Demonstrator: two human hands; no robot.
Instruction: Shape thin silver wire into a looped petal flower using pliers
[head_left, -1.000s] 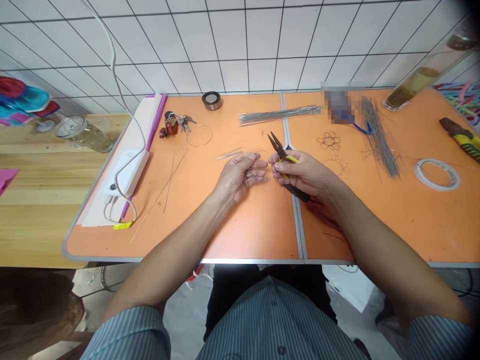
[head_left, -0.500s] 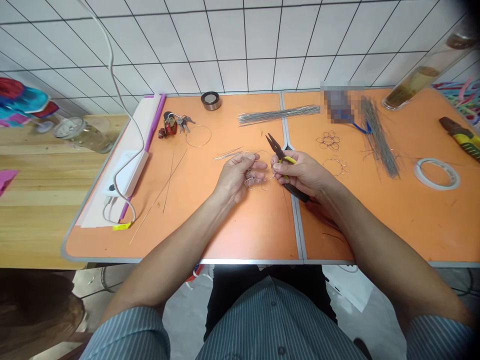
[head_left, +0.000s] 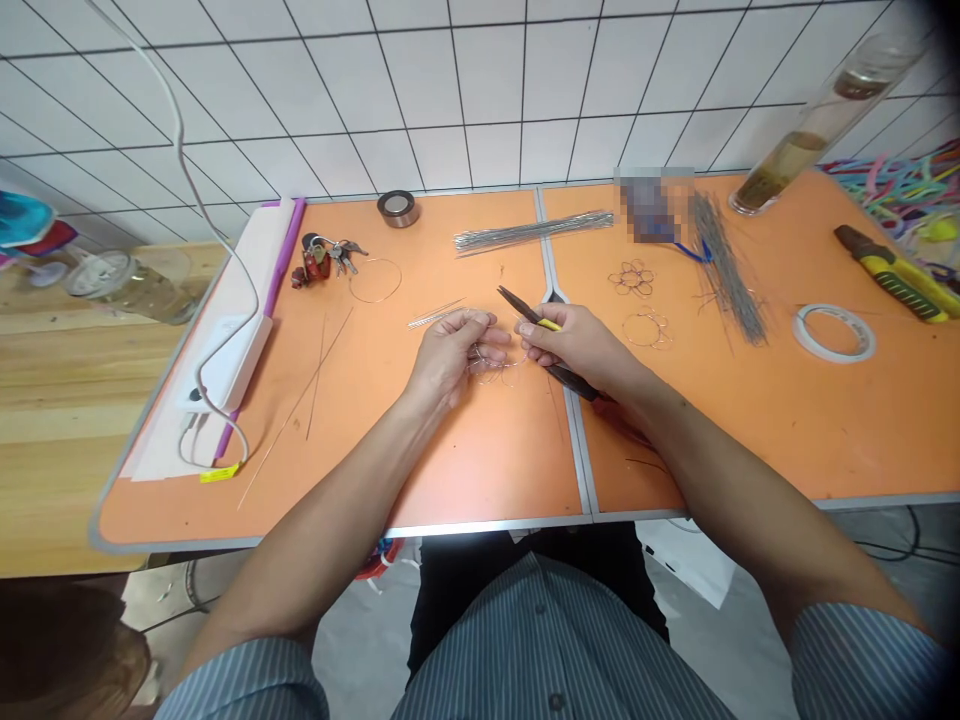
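L hand has its fingers closed on a bunch of wire rings, held over mid-table. R hand has its fingers wrapped round yellow-and-black needle-nose pliers, tips pointing up-left, just beside the rings, handles crossing the seam of the orange table. A wide stretch of table lies between the hands and the front edge, w/ wire rods well apart toward the back.
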